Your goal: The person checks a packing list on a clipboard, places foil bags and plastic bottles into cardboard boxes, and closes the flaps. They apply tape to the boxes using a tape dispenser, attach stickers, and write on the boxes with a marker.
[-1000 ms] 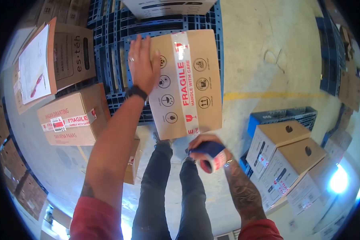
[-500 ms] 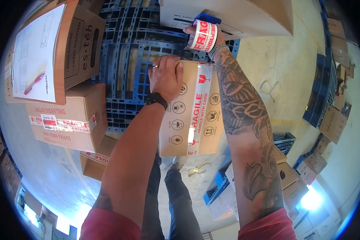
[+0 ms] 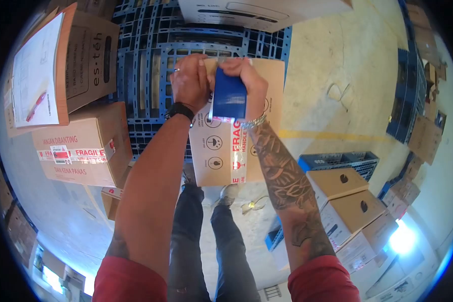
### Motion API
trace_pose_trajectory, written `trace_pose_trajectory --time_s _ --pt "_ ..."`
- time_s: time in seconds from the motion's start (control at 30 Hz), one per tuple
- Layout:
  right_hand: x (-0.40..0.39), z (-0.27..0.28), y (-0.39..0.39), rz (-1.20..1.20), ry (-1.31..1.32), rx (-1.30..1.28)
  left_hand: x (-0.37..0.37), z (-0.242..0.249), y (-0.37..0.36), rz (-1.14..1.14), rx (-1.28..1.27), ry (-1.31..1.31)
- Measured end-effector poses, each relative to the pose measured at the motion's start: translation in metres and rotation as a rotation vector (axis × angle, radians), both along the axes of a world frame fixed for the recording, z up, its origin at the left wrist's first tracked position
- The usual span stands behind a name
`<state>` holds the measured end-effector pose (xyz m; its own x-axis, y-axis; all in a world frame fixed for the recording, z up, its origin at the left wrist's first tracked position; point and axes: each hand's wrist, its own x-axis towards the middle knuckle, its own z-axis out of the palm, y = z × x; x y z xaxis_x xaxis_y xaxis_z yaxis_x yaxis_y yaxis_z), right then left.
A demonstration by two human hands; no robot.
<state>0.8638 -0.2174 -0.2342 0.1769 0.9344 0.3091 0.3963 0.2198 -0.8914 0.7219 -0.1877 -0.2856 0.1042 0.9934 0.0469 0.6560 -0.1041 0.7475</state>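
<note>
A cardboard box [image 3: 204, 171] with printed handling symbols stands in front of me, a strip of red-and-white FRAGILE tape [image 3: 238, 151] running down its top. My right hand [image 3: 251, 83] is closed round a blue tape dispenser [image 3: 230, 98], held low over the far half of the box. The dispenser's body hides most of the tape roll. Beside it, my left hand [image 3: 190, 83] grips the box's far left corner, fingers bent and close together, the thumb side near the dispenser.
Blue plastic pallets [image 3: 148, 85] lie beyond the box. At left are a taped carton [image 3: 80, 168], an es-teh carton [image 3: 93, 65] and a clipboard with paper [image 3: 40, 70] and a red pen. A large carton [image 3: 267, 12] stands ahead; more boxes [image 3: 337, 183] stand at right.
My right hand has brought the tape dispenser from beyond the box back over its top, turning it so its blue side shows. My left hand has shifted slightly left, with fingers more bent.
</note>
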Motion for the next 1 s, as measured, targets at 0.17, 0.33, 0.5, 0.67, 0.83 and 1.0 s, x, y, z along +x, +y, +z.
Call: trace_pose_trajectory --time_s 0.17,0.33,0.5,0.67,0.83,1.0 --pt "-0.015 0.002 -0.163 0.115 0.081 -0.413 -0.001 -0.006 0.006 -0.009 0.129 0.005" --pt "-0.033 0.006 -0.351 0.110 0.116 -0.401 0.002 -0.006 0.004 -0.048 0.174 0.173" --pt "-0.025 -0.048 -0.351 0.120 0.165 -0.341 0.013 0.016 -0.013 -0.424 0.466 0.441" --pt "-0.002 -0.078 -0.344 -0.024 -0.094 -0.433 0.007 0.057 -0.180 -0.957 -0.106 0.689" --pt "0.026 -0.005 -0.371 -0.012 -0.072 -0.532 -0.012 0.033 -0.241 -0.872 0.037 0.686" --pt "0.049 0.081 -0.262 -0.228 -0.436 -0.460 -0.009 0.033 -0.243 -0.823 0.241 0.827"
